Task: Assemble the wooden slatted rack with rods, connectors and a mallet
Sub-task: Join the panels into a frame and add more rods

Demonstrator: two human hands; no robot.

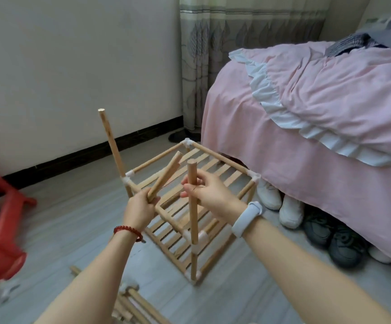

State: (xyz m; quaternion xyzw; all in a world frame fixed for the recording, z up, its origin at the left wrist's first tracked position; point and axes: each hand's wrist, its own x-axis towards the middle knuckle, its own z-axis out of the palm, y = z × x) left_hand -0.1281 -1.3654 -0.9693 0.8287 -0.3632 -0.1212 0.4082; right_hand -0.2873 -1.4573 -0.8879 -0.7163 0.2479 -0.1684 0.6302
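Left hand (140,202): arm reaching forward, fingers curled round a loose rod (165,177) slanting up to the right.
Right hand (203,191): fingers loosely spread behind the near upright (192,202); grip unclear.
Rack (189,195): on floor, bed (318,136) at right.

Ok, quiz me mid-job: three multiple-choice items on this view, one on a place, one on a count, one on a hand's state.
1. Where is the red plastic stool?
A. on the bed
B. on the floor at left
C. inside the rack

2. How many upright wooden rods rise above the wooden slatted rack's top frame?
A. two
B. four
C. none

3. What is the left hand doing?
A. resting flat on the floor
B. holding a mallet
C. gripping a loose wooden rod

Answers: 1 B, it stands by the wall at left; 2 A, the far-left rod and the near rod at the right hand; 3 C, fingers curl round its lower end.
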